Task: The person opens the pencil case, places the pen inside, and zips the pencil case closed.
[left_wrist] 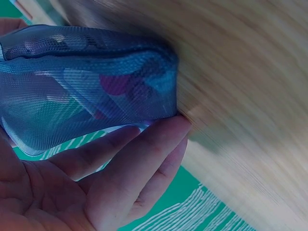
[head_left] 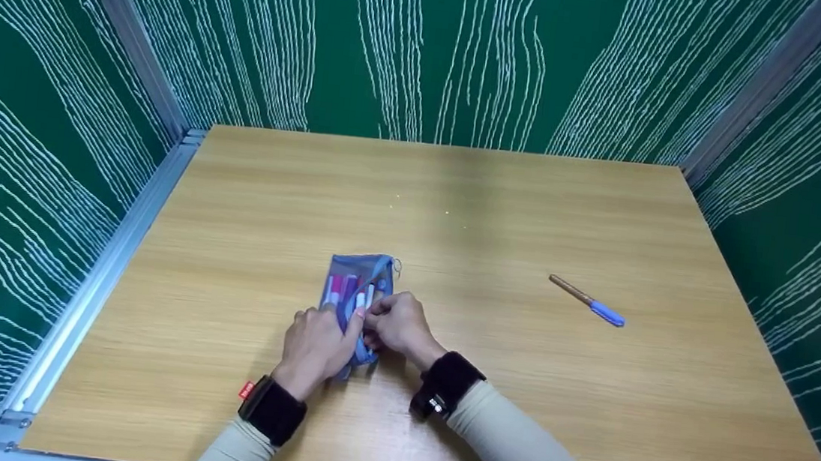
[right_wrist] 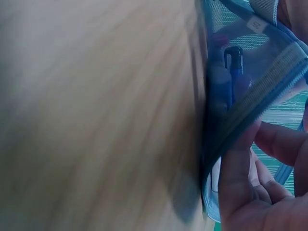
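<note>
A blue mesh pencil case (head_left: 358, 261) with several markers and pens in it lies on the table, its zipper open. My left hand (head_left: 315, 343) grips its near left side, with fingers (left_wrist: 144, 161) along the mesh edge in the left wrist view. At the open right side, my right hand (head_left: 402, 328) pinches the zipper edge (right_wrist: 262, 94), one fingertip showing through the mesh behind it. Inside, a blue pen (right_wrist: 234, 72) shows through the mesh in the right wrist view. Markers with pink and purple parts (head_left: 343, 286) stick up past my left hand.
A brown pen with a blue cap (head_left: 587, 300) lies on the wooden table (head_left: 500, 390), well to the right of the case. Green walls (head_left: 331, 42) with white wavy lines enclose the table at the back and both sides. A metal rail (head_left: 102, 261) runs along the left edge.
</note>
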A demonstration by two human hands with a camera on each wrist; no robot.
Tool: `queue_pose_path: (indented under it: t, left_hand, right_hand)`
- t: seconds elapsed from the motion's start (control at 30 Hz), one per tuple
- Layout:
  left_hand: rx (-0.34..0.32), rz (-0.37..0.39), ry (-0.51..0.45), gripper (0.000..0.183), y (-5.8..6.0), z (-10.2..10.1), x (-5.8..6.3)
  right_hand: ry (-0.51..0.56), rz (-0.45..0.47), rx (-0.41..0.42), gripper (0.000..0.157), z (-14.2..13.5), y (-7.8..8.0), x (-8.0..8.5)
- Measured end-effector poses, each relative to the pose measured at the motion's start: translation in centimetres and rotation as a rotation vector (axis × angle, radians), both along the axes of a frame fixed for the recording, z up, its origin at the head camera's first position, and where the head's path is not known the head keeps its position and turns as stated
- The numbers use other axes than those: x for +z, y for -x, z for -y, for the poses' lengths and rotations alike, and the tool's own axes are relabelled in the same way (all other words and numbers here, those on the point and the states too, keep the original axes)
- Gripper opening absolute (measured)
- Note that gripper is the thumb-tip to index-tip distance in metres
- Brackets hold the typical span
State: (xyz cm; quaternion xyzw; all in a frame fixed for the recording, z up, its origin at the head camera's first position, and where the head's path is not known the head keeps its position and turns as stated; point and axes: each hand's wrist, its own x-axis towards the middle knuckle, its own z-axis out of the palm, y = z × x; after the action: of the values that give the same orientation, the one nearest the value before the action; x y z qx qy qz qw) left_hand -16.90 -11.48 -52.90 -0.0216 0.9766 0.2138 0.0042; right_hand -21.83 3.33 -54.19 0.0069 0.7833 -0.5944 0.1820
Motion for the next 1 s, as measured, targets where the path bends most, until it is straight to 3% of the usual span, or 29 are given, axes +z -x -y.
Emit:
queue_pose_path:
  t: [0.33,0.6,0.87,1.0]
  left_hand:
    - [0.0,0.004,-0.005,0.062,0.07,-0.05,0.04]
    - [-0.013,-0.051,0.016,0.064,0.01,-0.08,-0.01]
    - [-0.008,-0.04,0.021,0.065,0.11,-0.12,-0.1]
    - [0.0,-0.014,0.014,0.064,0.15,-0.09,-0.04]
  right_hand:
    - [-0.062,-0.074,0.051,0.004,0.5,-0.16,0.1]
    - [-0.087,-0.213,0.104,0.011,0.16,-0.24,-0.22]
    - [-0.052,-0.201,0.1,0.023,0.1,-0.16,-0.42]
    - [-0.089,-0.227,0.122,0.028,0.07,-0.11,-0.46]
